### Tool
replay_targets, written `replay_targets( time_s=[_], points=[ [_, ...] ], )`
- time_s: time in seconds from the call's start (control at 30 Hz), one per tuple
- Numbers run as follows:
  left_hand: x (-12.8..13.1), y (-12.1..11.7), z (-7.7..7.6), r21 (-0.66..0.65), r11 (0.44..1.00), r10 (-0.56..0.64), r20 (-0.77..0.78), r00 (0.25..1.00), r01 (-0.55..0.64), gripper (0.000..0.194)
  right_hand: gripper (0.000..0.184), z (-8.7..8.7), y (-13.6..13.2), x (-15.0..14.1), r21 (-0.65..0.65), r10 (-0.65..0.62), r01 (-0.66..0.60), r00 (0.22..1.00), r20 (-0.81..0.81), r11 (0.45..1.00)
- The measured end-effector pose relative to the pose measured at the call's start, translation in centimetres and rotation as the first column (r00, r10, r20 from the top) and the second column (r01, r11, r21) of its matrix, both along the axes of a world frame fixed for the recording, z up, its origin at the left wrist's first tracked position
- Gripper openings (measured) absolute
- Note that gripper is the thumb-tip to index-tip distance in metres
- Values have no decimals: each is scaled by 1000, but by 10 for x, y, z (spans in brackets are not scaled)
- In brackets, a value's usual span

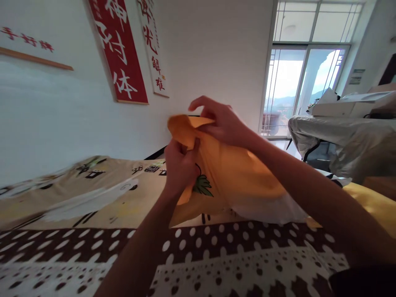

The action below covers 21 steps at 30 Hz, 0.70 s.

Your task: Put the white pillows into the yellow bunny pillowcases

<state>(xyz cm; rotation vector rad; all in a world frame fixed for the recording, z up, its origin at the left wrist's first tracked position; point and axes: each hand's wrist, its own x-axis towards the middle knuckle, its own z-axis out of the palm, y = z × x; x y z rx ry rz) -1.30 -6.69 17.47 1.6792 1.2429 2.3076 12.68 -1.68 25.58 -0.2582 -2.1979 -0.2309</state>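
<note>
A thin orange cloth (244,165) with a printed dark green leaf hangs in front of me above the patterned bedspread (105,202); whether it is a garment or a cover I cannot tell. My left hand (181,165) is closed on its upper left part, just below a folded-over flap. Slightly higher and to the right, my right hand (221,119) pinches the cloth's top edge between thumb and fingers, with one finger raised. The lower right of the cloth passes into a whitish area near the bedspread.
To the right, a table covered in plastic sheeting (328,128) bears a white box (349,107). A yellow cloth (371,206) lies at the right edge. Scrolls (123,53) hang on the left wall, and a glass door (284,90) stands at the back.
</note>
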Motion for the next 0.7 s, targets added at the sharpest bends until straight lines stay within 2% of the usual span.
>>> replay_targets(
  time_s=[0.1,0.17,0.23,0.27,0.33,0.43,0.5,0.57,0.63,0.7],
  points=[
    [-9,-1,6,-117,973,-189,89,978,198,19,54,-1,14,60,-291,79,-57,995,63,955],
    [-15,2,6,-138,950,-256,168,952,279,20,62,-13,20,105,-455,91,16,973,213,891],
    [-19,5,4,-148,954,-239,158,958,262,20,64,-32,24,144,-522,96,134,916,391,843],
    [-20,6,3,-151,961,-213,122,969,231,20,65,-43,27,159,-525,67,189,900,430,830],
    [-19,7,4,-146,974,-170,44,984,175,19,62,-65,35,178,-516,-50,269,916,398,814],
    [-13,5,9,-112,986,-124,10,992,124,22,41,-97,54,181,-568,-228,276,961,156,775],
    [-9,2,14,-65,996,-64,0,998,64,21,34,-119,68,170,-651,-230,220,971,72,726],
    [-9,1,17,12,1000,-3,-13,1000,3,15,31,-140,80,157,-711,-212,186,976,53,678],
    [-14,0,18,57,998,26,30,999,-28,13,29,-153,87,149,-680,-308,226,951,0,698],
    [-26,-1,19,39,998,45,132,990,-51,17,30,-152,90,150,-565,-479,334,868,-127,755]
  ],
)
